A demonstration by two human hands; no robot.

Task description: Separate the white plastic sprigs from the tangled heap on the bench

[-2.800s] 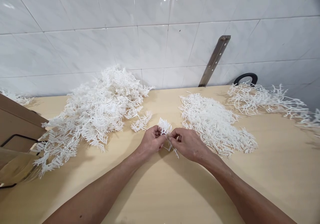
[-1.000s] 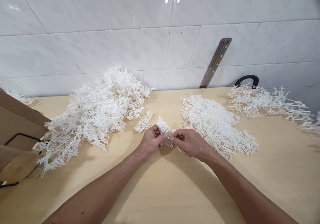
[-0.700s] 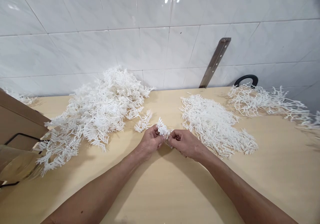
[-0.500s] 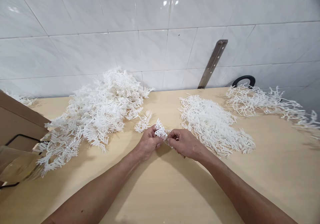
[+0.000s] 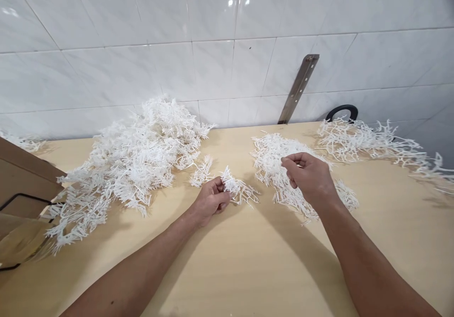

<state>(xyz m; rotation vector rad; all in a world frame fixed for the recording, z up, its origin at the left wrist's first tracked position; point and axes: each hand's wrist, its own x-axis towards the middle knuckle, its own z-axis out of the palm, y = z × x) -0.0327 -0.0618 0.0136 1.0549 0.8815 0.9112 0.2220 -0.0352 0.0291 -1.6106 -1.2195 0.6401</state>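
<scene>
glossy tiles (image 5: 170, 71); left fingers (image 5: 215, 184) pinch spiky white sprigs (image 5: 234, 187)

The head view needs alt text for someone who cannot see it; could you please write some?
A person's left hand holds a white, branching sprig, and the right hand appears above a pile of white strands; a larger white heap lies leftward on the pale table.

Looks like some kind of small craft workshop, going by the plain wood-look worktop (image 5: 227, 269) against a marbled tile wall (image 5: 213, 66), plus the big heap of white sprigs (image 5: 142, 149) left of the left hand (image 5: 211, 200) and a flatter heap (image 5: 271, 156) by the right hand (image 5: 312, 177).
</scene>
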